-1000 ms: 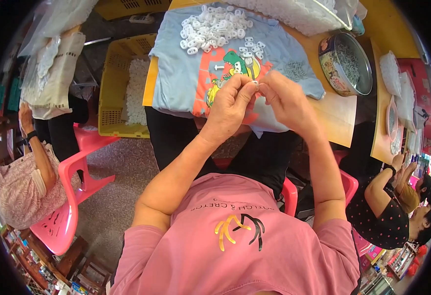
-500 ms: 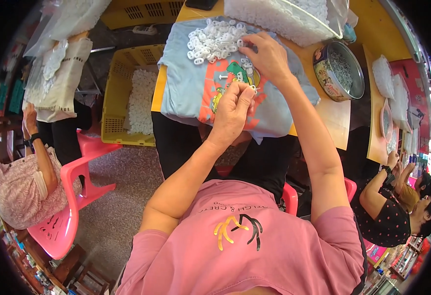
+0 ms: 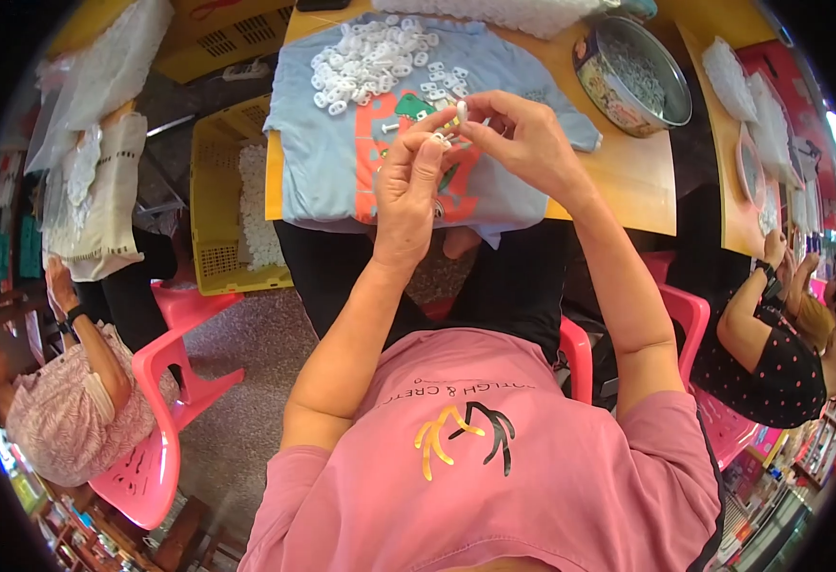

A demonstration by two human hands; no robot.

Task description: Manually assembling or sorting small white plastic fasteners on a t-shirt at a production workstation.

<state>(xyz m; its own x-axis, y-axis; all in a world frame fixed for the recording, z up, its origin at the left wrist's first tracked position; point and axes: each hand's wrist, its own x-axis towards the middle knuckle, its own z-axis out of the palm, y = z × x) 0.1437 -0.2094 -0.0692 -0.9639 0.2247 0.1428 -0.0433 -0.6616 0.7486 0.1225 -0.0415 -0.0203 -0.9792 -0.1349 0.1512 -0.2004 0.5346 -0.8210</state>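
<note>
My left hand (image 3: 410, 186) pinches a small white plastic piece (image 3: 440, 141) between thumb and fingertips. Close beside it, my right hand (image 3: 525, 143) grips a white oval plastic piece (image 3: 462, 112) on edge. Both hands are over a light blue printed shirt (image 3: 313, 162) spread on the table. Farther off on the cloth lies a heap of white two-holed oval pieces (image 3: 368, 59). Some similar pieces with grey centres (image 3: 447, 76) form a smaller group to its right. A single screw (image 3: 391, 127) rests on the orange print left of my fingers.
A round tin of metal screws (image 3: 632, 81) stands on the table (image 3: 637, 186) at right. A clear bag of white pieces (image 3: 504, 13) lies at the far edge. Left of the table is a yellow crate (image 3: 210, 200). People sit on both sides, one on a pink chair (image 3: 155, 448).
My right hand has left the heap's edge with a white oval piece and come nearer to my left hand. The view has shifted, moving the table up and left in the picture.
</note>
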